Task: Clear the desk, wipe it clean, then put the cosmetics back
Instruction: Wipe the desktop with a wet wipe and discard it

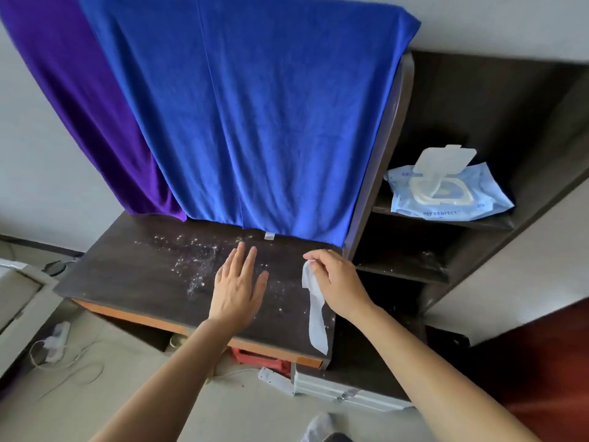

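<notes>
Head view: the desk [127,282] was cleared but speckled white; wiping and restocking remained. The right hand [338,282] pinched a wipe [315,317] at the desk's right edge; the left hand [237,288], fingers straight, was over mid-desk. No cosmetics were visible.

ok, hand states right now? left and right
Left hand: open, fingers straight over the desk, holding nothing.
Right hand: pinching a white wet wipe that hangs down.

A blue towel [255,122] hangs draped. A purple cloth [79,106] hangs just left, behind its edge. Well below the towel, on the floor: power strip [275,379], silver case [344,393], red box [255,357].
</notes>
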Available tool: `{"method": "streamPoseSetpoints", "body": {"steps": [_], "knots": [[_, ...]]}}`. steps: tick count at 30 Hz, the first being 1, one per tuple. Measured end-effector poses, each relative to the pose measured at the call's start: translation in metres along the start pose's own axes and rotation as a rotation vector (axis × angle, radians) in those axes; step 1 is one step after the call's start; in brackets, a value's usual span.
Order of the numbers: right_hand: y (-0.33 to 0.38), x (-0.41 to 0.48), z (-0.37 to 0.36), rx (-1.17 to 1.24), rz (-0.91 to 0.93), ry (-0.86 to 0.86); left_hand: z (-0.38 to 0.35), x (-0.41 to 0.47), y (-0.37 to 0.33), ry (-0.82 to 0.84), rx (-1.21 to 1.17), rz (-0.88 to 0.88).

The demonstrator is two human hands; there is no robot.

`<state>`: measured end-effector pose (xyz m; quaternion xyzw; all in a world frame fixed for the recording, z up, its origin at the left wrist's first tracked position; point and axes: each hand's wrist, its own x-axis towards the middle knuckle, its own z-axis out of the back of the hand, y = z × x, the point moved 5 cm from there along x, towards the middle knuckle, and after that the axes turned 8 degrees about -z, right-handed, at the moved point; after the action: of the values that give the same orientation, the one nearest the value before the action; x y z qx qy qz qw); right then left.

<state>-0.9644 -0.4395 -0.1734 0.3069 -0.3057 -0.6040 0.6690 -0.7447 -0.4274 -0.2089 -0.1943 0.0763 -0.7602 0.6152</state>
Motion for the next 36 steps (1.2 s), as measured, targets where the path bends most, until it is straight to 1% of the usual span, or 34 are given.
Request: {"method": "streamPoseSetpoints", "body": {"steps": [3,6,8,12,15,17,20,22,25,29,31,33,35,36], "knots": [[-0.017,0.011,-0.018,0.049,-0.082,0.032,-0.021,0.005,0.008,0.099,0.017,0.019],[-0.024,0.023,-0.036,0.141,-0.163,0.007,-0.03,0.011,0.025,0.155,0.047,0.02],[-0.022,0.032,-0.044,0.186,-0.182,-0.028,-0.032,0.018,0.041,0.16,0.066,0.029],[-0.028,0.037,-0.049,0.325,-0.27,-0.126,-0.042,0.031,0.063,0.225,0.057,0.05],[-0.059,0.033,-0.048,0.329,-0.423,-0.203,-0.056,0.047,0.069,0.28,0.041,-0.023],[-0.092,0.024,-0.052,0.248,-0.568,-0.225,-0.072,0.056,0.071,0.323,0.023,-0.087],[-0.137,0.001,-0.072,-0.013,-0.805,-0.122,-0.097,0.063,0.076,0.393,0.0,-0.179],[-0.149,-0.015,-0.089,-0.119,-0.901,-0.092,-0.111,0.062,0.081,0.434,-0.013,-0.236],[-0.144,-0.03,-0.115,-0.222,-0.861,-0.127,-0.128,0.056,0.095,0.496,-0.02,-0.287],[-0.125,-0.033,-0.15,-0.494,-0.758,-0.202,-0.148,0.047,0.119,0.559,0.062,-0.338],[-0.118,-0.025,-0.169,-0.571,-0.723,-0.214,-0.155,0.044,0.132,0.571,0.105,-0.329],[-0.119,-0.011,-0.189,-0.595,-0.72,-0.153,-0.161,0.042,0.143,0.559,0.117,-0.305],[-0.128,0.002,-0.206,-0.617,-0.764,-0.051,-0.166,0.039,0.151,0.549,0.127,-0.291],[-0.132,0.008,-0.212,-0.638,-0.77,-0.027,-0.17,0.036,0.154,0.54,0.145,-0.295]]}}
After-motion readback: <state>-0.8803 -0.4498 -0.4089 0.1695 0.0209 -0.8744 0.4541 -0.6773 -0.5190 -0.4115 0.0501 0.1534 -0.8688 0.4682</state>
